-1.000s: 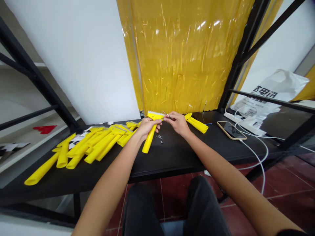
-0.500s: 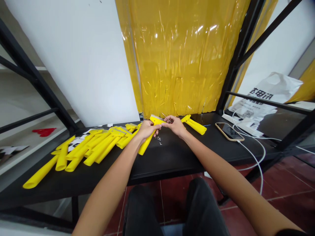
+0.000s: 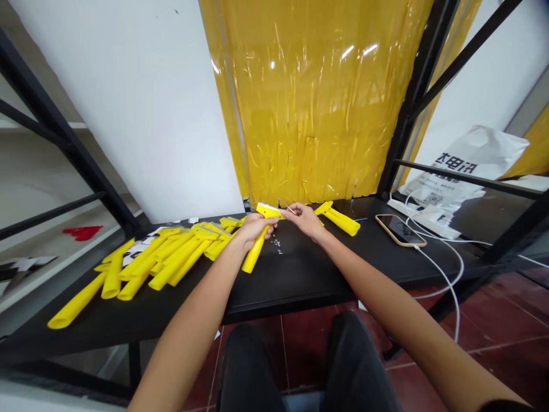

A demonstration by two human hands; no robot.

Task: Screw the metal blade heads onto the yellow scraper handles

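Observation:
My left hand [image 3: 254,230] is closed around a yellow scraper [image 3: 254,255], whose hollow handle slants down toward the table's front edge. Its wide head, with a pale metal strip along the top, points away from me. Pinched in the fingers of my right hand [image 3: 305,220] is a thin metal rod [image 3: 286,206], which shows above the right side of the scraper's head. What the rod's lower end touches is hidden by the fingers. Just below the hands, several tiny metal fasteners [image 3: 277,244] lie on the black table [image 3: 300,280].
A pile of yellow scrapers [image 3: 165,254] covers the table's left part. Another scraper [image 3: 341,220] lies right of my hands. Farther right are a phone [image 3: 400,230] with a white cable [image 3: 448,286] and a white plastic bag [image 3: 467,160]. Black frame posts [image 3: 401,123] rise at both sides.
The held scraper has shifted slightly left and its head has turned a little. My right hand, still pinching the rod, now sits a little off the head's right end.

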